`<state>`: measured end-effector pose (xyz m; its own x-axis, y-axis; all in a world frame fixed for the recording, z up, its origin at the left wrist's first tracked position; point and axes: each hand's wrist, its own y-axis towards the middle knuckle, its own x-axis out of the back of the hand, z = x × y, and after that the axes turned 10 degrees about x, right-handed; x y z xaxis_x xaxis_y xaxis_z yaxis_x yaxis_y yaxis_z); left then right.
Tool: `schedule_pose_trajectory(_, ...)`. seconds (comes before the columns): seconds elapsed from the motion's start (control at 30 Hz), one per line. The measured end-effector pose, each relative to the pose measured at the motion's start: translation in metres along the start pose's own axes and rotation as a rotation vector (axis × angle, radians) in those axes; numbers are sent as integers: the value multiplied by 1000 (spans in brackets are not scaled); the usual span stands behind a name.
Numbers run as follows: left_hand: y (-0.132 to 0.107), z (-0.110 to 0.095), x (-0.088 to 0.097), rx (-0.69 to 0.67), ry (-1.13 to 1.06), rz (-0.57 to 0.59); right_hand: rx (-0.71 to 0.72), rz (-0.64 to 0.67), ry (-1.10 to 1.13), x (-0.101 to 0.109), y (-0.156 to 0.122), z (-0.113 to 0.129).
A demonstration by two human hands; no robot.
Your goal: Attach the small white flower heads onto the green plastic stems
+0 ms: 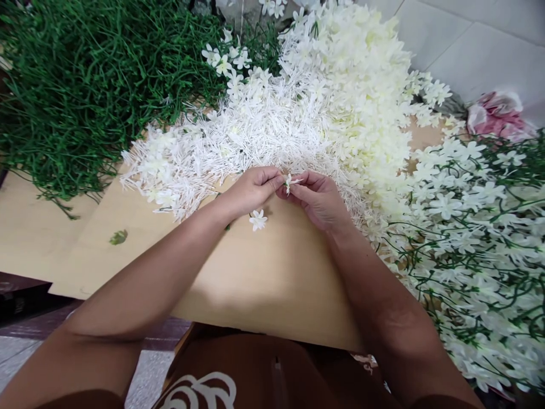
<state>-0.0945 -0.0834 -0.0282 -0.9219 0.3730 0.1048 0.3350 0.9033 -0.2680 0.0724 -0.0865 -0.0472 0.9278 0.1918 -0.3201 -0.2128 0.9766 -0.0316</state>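
Observation:
Over a pale wooden board (264, 284) my two hands meet at the middle. My left hand (251, 190) is closed, its fingertips pinching a small white artificial flower (290, 182). My right hand (317, 196) is closed too, holding the same flower from the other side. A second white flower (258, 220) hangs just under my left hand, on a green stem that is mostly hidden. Right behind my hands lies a heap of white plastic flower pieces (264, 130).
A mound of green plastic stems (85, 85) fills the back left. Cream flower petals (361, 74) are piled at the back right. Finished green sprigs with white flowers (477, 244) lie at the right. A pink bag (498, 116) sits on the tiled floor.

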Motion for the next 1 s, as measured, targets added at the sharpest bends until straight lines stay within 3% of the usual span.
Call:
schedule_pose_trajectory(0.27, 3, 8, 0, -115, 30, 23, -34, -7, 82, 0, 0, 1)
schedule_pose_trajectory(0.8, 6, 11, -5, -67, -8, -13, 12, -27, 53, -2, -2, -4)
schedule_pose_trajectory(1.0, 5, 9, -4, -42, -12, 5, -42, -4, 112, -2, -2, -3)
